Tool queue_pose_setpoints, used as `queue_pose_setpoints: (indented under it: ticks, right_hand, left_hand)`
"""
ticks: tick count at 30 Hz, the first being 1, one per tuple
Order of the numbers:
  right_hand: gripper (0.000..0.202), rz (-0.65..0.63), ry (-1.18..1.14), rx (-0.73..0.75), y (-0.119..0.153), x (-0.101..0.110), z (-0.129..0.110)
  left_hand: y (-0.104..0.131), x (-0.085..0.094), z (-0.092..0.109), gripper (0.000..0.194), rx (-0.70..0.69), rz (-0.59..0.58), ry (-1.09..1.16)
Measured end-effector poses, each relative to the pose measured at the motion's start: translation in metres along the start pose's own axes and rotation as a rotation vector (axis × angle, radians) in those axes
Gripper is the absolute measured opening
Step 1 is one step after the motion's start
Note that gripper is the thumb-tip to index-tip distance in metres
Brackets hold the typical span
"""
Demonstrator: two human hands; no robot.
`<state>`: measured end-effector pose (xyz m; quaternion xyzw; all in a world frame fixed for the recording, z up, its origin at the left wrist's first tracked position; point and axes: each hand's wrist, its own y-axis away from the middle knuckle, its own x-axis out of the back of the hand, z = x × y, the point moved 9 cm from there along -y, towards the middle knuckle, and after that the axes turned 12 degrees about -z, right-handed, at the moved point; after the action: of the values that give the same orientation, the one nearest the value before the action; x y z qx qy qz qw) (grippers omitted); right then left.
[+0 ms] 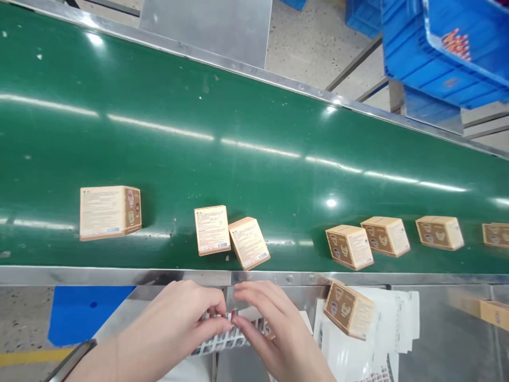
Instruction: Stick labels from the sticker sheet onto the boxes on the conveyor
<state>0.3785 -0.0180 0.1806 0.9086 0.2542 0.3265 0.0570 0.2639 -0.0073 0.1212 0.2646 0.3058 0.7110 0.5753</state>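
My left hand (181,315) and my right hand (274,329) meet over the steel worktop just below the conveyor's near rail. Together they pinch a stack of silvery blister packs (225,339), fingertips touching at its top edge. A small tan carton (349,309) lies tilted on white leaflets (393,318) just right of my right hand. On the green conveyor belt (238,122) several tan cartons ride near the front edge: one large at the left (109,212), two close together in the middle (212,229) (249,242), and more to the right (349,246).
A steel rail (119,276) edges the belt in front of me. Blue plastic crates (437,48) stand at the top right beyond the belt. A blue floor patch (83,313) shows at the lower left. Another tan carton (493,313) lies at the right edge.
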Motion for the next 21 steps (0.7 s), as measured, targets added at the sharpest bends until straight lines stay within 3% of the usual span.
queue_pose_setpoints:
  ticks: [6, 9, 12, 14, 17, 21]
  right_hand:
    - [0.013, 0.025, -0.152, 0.043, 0.005, 0.012, 0.008]
    - [0.012, 0.136, -0.379, -0.121, 0.007, 0.026, 0.054]
    - [0.021, 0.326, -0.556, -0.339, 0.009, 0.034, 0.119]
    - [0.030, 0.376, -0.663, -0.379, 0.002, 0.030, 0.149]
    - [0.035, 0.372, -0.751, -0.346, -0.010, 0.020, 0.166]
    - [0.029, 0.397, -0.735, -0.320, -0.013, 0.016, 0.164]
  left_hand:
    - [-0.009, 0.001, -0.002, 0.023, 0.041, 0.007, 0.087]
    - [-0.015, 0.002, -0.001, 0.020, 0.065, 0.016, -0.049]
    - [-0.029, -0.004, 0.023, 0.020, -0.139, 0.095, -0.313]
    - [-0.039, -0.015, 0.041, 0.022, -0.327, 0.157, -0.467]
    - [-0.061, -0.031, 0.050, 0.021, -0.452, 0.205, -0.596]
    - [-0.084, -0.039, 0.045, 0.020, -0.460, 0.206, -0.629]
